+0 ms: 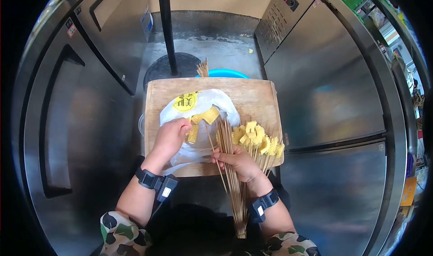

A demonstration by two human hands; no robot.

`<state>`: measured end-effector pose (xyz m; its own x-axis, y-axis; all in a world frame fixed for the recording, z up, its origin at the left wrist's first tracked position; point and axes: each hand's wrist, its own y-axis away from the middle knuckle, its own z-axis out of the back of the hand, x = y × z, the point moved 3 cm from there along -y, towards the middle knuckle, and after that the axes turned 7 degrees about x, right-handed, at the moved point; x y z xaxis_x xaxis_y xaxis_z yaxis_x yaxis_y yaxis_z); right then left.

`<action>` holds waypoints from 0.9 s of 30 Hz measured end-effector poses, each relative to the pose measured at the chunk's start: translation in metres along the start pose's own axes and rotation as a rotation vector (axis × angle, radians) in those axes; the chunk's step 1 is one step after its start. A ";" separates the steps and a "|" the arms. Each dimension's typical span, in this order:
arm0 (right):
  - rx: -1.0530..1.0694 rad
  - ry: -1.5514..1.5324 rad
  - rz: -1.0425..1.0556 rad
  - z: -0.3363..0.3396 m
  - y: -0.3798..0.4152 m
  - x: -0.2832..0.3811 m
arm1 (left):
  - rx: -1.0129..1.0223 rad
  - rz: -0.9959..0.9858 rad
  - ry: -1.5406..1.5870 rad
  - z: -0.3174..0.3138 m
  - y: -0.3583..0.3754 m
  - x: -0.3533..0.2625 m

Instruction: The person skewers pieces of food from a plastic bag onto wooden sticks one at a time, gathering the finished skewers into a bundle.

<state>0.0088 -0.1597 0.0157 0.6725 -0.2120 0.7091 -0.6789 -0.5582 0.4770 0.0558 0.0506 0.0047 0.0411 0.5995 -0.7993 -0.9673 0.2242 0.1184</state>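
My right hand (pixel 238 160) is wrapped around a bundle of thin wooden skewers (pixel 231 165). One single skewer (pixel 213 141) stands apart from the bundle, between the thumb and fingers. My left hand (pixel 173 134) is closed over the white plastic bag (pixel 223 100); what its fingers hold, if anything, is hidden. Beside that hand, a yellow spongy-textured strip (pixel 193 133) lies in the bag's opening, with another yellow piece (pixel 210 115) further back. To the right of my right hand, several skewers threaded with folded yellow pieces (pixel 257 136) lie on the wooden board (pixel 162 88).
Behind the board are more skewers (pixel 202 68), the blue rim of a basin (pixel 228 73) and a round black base (pixel 158 68) with a dark pole (pixel 165 25). Steel cabinets stand close on the left (pixel 94 134) and right (pixel 329 75).
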 end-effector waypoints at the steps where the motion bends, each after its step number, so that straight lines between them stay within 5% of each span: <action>1: -0.001 -0.007 -0.001 0.000 0.000 -0.001 | -0.064 -0.085 -0.287 0.005 0.004 -0.003; 10: -0.012 -0.014 0.001 0.001 -0.002 -0.005 | -0.039 0.065 -0.524 0.004 0.012 -0.001; 16: -0.003 -0.030 0.007 -0.002 -0.002 -0.003 | 0.229 0.120 -0.445 -0.014 0.005 -0.008; 19: 0.003 -0.024 0.031 0.000 -0.003 -0.006 | 0.140 -0.050 -0.381 -0.024 0.006 -0.027; 27: -0.025 0.013 0.011 -0.004 -0.002 0.000 | 0.126 -0.054 -0.516 -0.038 -0.003 -0.024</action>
<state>0.0086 -0.1559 0.0165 0.6610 -0.2071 0.7212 -0.6937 -0.5352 0.4820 0.0482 0.0063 0.0009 0.2382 0.8777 -0.4159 -0.9243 0.3363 0.1803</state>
